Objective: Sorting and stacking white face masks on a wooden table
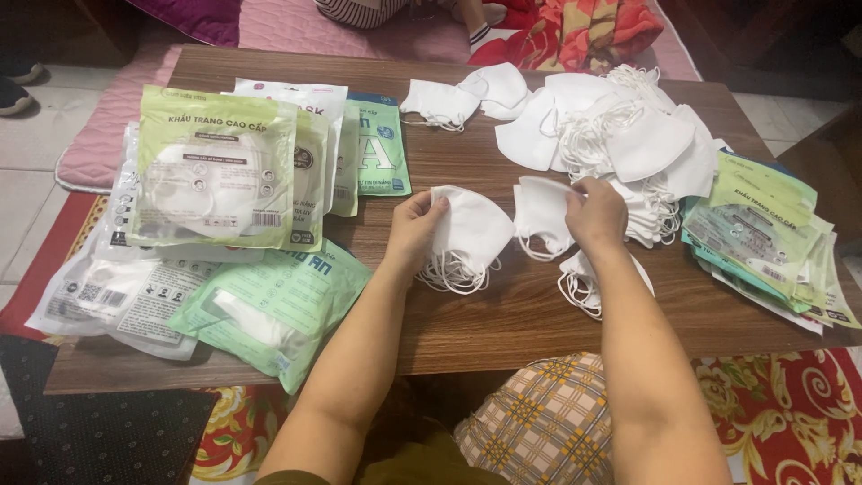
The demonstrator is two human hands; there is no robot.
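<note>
On table [503, 323]: left hand [415, 224] pinches stacked white masks [471, 229]; right hand [595, 214] pinches another mask [541, 216]. Likely soft, light; grip edges.

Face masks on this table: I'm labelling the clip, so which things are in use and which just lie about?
In use: left hand holding a stack of white masks; right hand on another mask; loose mask pile.

Lying about: green packets, packets at right, blanket.
</note>
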